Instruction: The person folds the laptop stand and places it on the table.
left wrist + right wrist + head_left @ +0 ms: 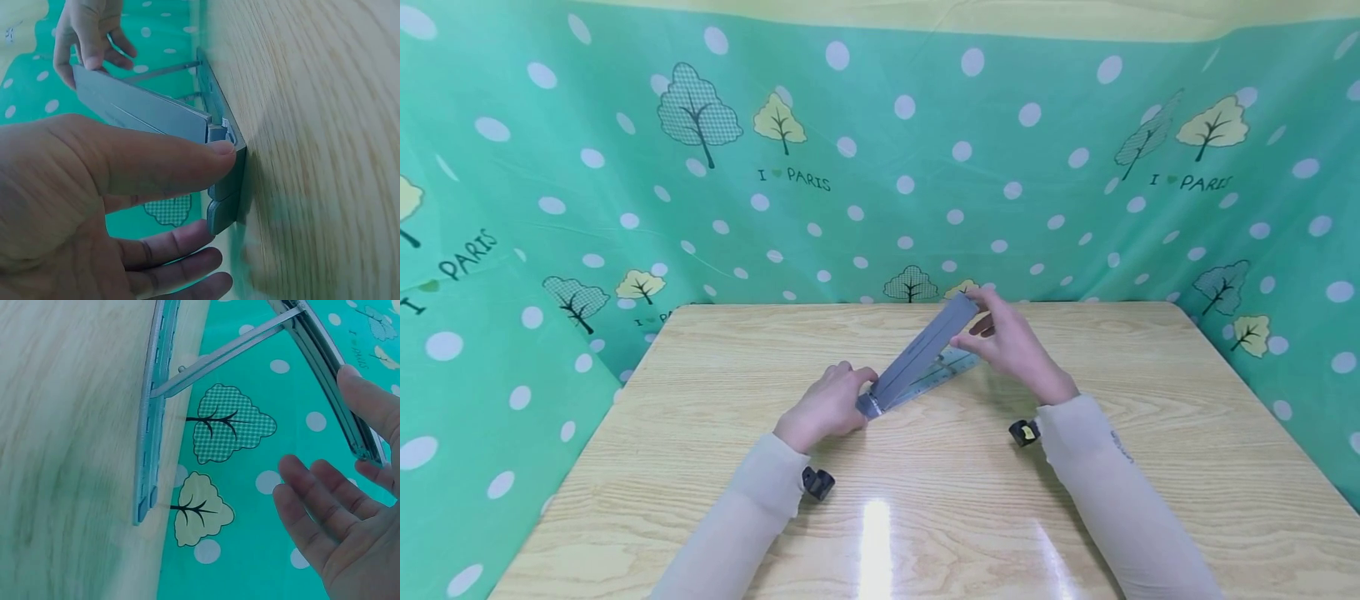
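Grey metal makes up the upper plate of a folding stand, which is set at the centre of the head view on the pale wooden table. Its long axis is laid on a slant, from the hinged end at lower left of centre to the raised end at upper right. The hinged end is gripped by the left hand; in the left wrist view the thumb is pressed on one side of it and a fingertip is placed at its edge. The raised end is pinched by the right hand between thumb and index finger, with the other fingers left loose. By the slant, the hinge is nearer the left hand and the lifted edge nearer the right. The plate is held at an angle above the base, the two being joined by a strut at the top of the right wrist view. Whether the base is wholly in contact with the table cannot be made out.
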Demonstrator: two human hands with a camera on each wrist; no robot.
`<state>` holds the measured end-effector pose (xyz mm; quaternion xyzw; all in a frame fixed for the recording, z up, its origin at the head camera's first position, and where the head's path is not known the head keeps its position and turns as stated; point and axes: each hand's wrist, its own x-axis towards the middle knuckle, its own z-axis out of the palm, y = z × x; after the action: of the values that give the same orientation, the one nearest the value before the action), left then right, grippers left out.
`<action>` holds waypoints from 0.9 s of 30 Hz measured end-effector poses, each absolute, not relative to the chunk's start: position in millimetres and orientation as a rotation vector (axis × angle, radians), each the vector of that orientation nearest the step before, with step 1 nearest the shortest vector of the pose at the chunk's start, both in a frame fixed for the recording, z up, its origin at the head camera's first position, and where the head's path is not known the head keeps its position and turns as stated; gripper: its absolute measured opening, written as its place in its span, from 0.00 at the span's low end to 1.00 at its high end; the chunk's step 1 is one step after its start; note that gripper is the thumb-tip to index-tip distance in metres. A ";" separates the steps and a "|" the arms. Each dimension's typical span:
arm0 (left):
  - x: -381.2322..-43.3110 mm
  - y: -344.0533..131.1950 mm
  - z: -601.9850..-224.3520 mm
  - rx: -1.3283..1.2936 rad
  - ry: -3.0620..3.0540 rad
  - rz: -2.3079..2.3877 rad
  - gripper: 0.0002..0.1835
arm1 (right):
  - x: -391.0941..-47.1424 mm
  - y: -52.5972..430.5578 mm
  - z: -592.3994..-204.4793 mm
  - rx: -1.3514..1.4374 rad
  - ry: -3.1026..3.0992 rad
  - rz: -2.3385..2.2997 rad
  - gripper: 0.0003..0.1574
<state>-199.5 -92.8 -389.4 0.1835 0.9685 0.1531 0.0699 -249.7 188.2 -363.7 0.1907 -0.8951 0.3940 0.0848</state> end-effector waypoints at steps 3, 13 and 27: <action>-201.0 -95.2 -390.8 0.550 2.906 0.474 0.36 | -248.5 187.0 -362.2 0.596 -2.660 1.174 0.42; -206.0 -99.9 -393.6 0.550 2.896 0.508 0.35 | -240.0 182.8 -353.5 0.550 -2.724 1.039 0.41; -209.0 -102.1 -394.2 0.511 2.914 0.477 0.35 | -235.1 182.9 -348.2 0.500 -2.775 0.991 0.41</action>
<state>-209.0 -102.1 -394.2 0.1700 0.9699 0.1587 0.0723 -235.1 182.9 -348.2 0.1668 -0.9258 0.3307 0.0760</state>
